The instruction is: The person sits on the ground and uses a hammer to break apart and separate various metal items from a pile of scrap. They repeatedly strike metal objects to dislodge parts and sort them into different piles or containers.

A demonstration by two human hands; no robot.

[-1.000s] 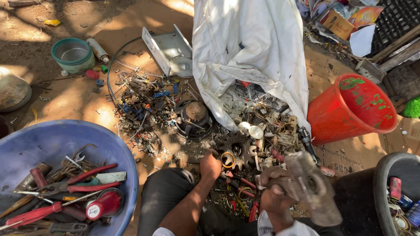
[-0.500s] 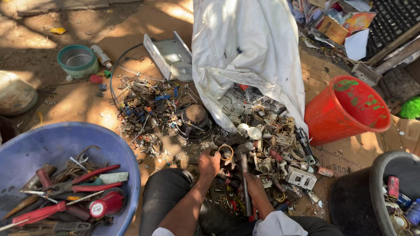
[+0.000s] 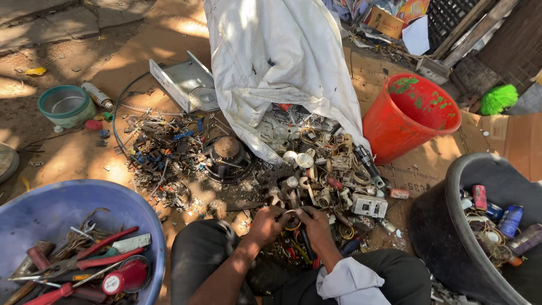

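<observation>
Gripping a small yellowish ring (image 3: 292, 221) between left hand (image 3: 266, 225) and right hand (image 3: 316, 226), both closed on it, low over the scrap heap (image 3: 316, 169) on the ground. Beside: blue tool basin (image 3: 51, 212) left, black tub (image 3: 451, 226) right, red bucket (image 3: 389, 135) and white sack (image 3: 276, 62) beyond.

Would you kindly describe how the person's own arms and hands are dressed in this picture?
Both hands are bare, with no gloves. I can make out no rings or watch. The left hand leads up a forearm that is uncovered as far as the frame shows. The right hand comes out of a pale grey-white sleeve, bunched and rolled back just above the wrist. The legs below wear dark trousers.
</observation>
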